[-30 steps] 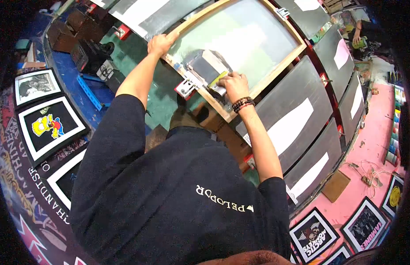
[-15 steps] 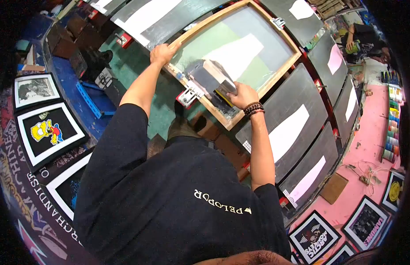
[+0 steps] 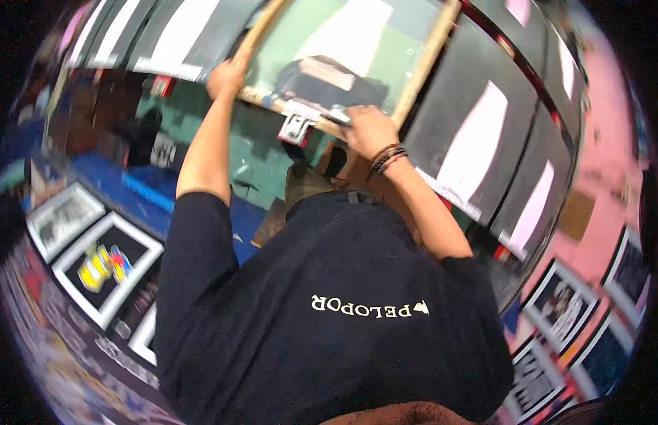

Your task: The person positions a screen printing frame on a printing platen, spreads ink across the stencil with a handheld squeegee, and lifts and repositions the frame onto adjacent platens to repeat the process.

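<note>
A wood-framed printing screen (image 3: 419, 71) lies ahead of me, its mesh pale green around a long white shape. My left hand (image 3: 228, 75) is closed around the frame's near left corner. At the near right edge, my right hand (image 3: 373, 131), with dark bracelets at the wrist, is closed on a squeegee (image 3: 337, 116), largely hidden and blurred. Dark ink (image 3: 290, 83) surrounds a tan patch on the mesh close to it. A metal clamp (image 3: 295, 122) with a red base holds the middle of the near frame bar.
Dark boards with white shapes stand on both sides, including a board (image 3: 431, 134) at right. Framed pictures (image 3: 108, 269) line the lower left; more framed pictures (image 3: 561, 304) are at lower right. A blue metal piece (image 3: 146, 190) lies at left.
The view has swung, with the screen now higher and partly cut off at the top. My right hand has come closer to the near frame bar; my left hand still grips the frame.
</note>
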A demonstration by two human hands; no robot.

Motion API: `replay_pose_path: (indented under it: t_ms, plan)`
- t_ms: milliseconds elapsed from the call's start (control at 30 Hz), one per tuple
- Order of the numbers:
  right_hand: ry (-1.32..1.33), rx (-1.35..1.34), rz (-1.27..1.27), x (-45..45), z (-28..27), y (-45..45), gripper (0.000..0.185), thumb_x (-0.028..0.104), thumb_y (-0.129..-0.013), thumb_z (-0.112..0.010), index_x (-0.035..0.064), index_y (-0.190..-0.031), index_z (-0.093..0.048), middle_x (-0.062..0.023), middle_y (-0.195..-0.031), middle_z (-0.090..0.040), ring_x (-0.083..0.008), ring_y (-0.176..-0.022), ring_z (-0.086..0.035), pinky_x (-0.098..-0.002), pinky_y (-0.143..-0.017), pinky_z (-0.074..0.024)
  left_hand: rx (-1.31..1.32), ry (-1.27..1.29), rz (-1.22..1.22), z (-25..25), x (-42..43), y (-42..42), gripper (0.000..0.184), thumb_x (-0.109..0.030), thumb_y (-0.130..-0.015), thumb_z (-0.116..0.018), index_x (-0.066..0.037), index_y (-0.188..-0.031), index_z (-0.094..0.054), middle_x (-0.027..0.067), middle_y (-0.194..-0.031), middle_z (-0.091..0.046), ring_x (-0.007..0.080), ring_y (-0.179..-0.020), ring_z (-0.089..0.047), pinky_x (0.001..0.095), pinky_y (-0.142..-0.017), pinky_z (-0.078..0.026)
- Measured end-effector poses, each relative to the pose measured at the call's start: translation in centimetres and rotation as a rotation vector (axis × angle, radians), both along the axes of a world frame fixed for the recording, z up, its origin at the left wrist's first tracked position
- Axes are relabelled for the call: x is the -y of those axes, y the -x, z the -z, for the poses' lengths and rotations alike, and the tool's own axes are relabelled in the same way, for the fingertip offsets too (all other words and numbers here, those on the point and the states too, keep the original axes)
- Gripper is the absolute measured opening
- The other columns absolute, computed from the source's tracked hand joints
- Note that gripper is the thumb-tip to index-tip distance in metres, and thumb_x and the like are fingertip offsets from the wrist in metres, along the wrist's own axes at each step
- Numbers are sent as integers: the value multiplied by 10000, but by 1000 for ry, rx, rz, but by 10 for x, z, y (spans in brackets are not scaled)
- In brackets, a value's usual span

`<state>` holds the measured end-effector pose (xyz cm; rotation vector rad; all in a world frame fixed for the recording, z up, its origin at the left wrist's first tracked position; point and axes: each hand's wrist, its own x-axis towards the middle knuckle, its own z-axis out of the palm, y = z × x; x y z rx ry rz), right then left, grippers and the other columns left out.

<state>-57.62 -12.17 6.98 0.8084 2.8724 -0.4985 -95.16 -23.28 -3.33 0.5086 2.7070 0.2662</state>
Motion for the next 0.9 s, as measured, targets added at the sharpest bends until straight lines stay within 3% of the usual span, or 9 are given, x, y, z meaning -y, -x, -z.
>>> replay_pose_path:
  t_ms: [67, 133, 333, 567, 700, 800, 867, 900]
  plan:
    - [-17, -42, -8, 19, -2, -12, 322, 233, -835, -756, 96, -1113, -669, -89, -1092, -708, -280, -1061, -653, -437, -797, -602, -19, -9, -19, -8, -2, -5, 1000, -949, -784, -411, -145, -1289, -723, 204, -1294, -691, 404, -1231, -638, 515, -1034, -487]
    - [-5, -178, -8, 30, 10, -20, 244, 232, -880, -719, 56, -1043, -672, -110, -1050, -710, -305, -1026, -664, -425, -782, -618, -28, -43, 17, -3, -1, -3, 1013, -946, -788, -412, -123, -1290, -721, 224, -1279, -692, 412, -1227, -636, 513, -1029, -488]
    - [-119, -419, 13, 53, 25, -36, 189, 151, -794, -719, 57, -951, -670, -66, -921, -682, -234, -949, -654, -340, -705, -599, -95, 18, 28, 0, -5, -5, 1031, -929, -817, -405, -41, -1224, -736, 256, -1231, -701, 443, -1194, -640, 533, -1009, -488]
    - [-71, -570, 91, 50, 17, -51, 125, 220, -868, -672, 99, -870, -705, -48, -909, -696, -208, -932, -649, -338, -754, -579, -113, 52, 70, 5, -4, -1, 1064, -938, -816, -387, -12, -1199, -745, 256, -1207, -712, 443, -1170, -644, 513, -1006, -479]
    - [-140, -713, 209, 30, 25, -70, 129, 162, -892, -629, 62, -900, -710, -73, -884, -704, -203, -871, -639, -334, -758, -575, -118, 41, 92, 9, -3, 3, 1069, -934, -827, -373, 2, -1187, -744, 270, -1193, -712, 446, -1152, -653, 520, -993, -484]
    - [-173, -691, 354, 15, 39, -93, 258, 109, -963, -542, -30, -1111, -703, -164, -1137, -734, -263, -1105, -669, -368, -938, -575, -153, 27, 148, 7, -2, 2, 1062, -920, -841, -375, 32, -1117, -758, 294, -1129, -719, 457, -1124, -658, 523, -977, -484]
    - [16, -678, 635, 18, 46, -102, 347, 161, -1024, -505, -55, -1260, -637, -237, -1323, -655, -330, -1285, -598, -409, -1086, -504, -162, 12, 150, 8, -1, 2, 1061, -916, -844, -378, 39, -1103, -759, 297, -1118, -720, 459, -1116, -661, 521, -975, -484]
    - [103, -636, 689, 19, 53, -106, 466, 262, -1066, -482, -76, -1382, -541, -285, -1447, -548, -389, -1367, -523, -443, -1161, -432, -162, -1, 142, 7, -2, 1, 1060, -913, -848, -380, 47, -1089, -761, 300, -1107, -722, 461, -1107, -664, 520, -973, -485]
